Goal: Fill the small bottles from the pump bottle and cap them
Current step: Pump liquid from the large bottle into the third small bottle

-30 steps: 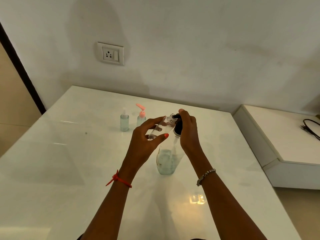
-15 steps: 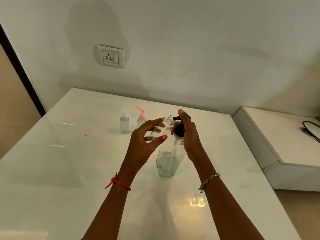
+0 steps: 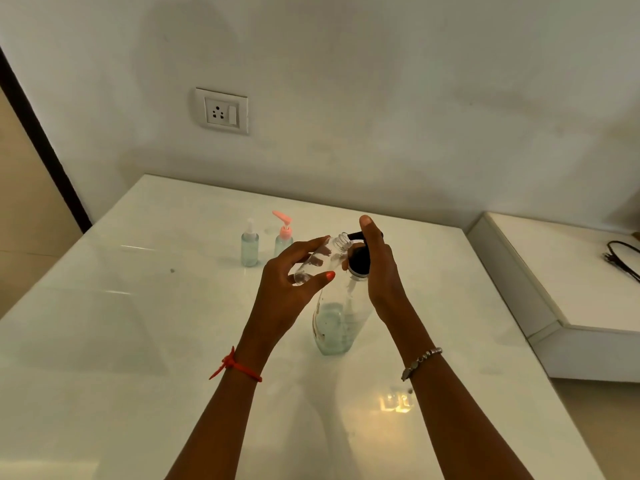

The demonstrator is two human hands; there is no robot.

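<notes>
A large clear pump bottle with pale liquid in its lower part stands on the white table. Its black pump head sits under my right hand, which wraps around it with the thumb on top. My left hand holds a small clear uncapped bottle, tilted, with its open neck right at the pump's spout. Two small capped bottles stand further back: one with a clear spray cap, one with a pink pump cap.
A wall with a socket plate rises behind the table. To the right is a lower white ledge with a black cable on it. A bright light reflection lies on the table near my right forearm.
My right thumb has lifted and the black pump head has risen. My left-hand fingers have spread a little around the small bottle, which stays at the spout.
</notes>
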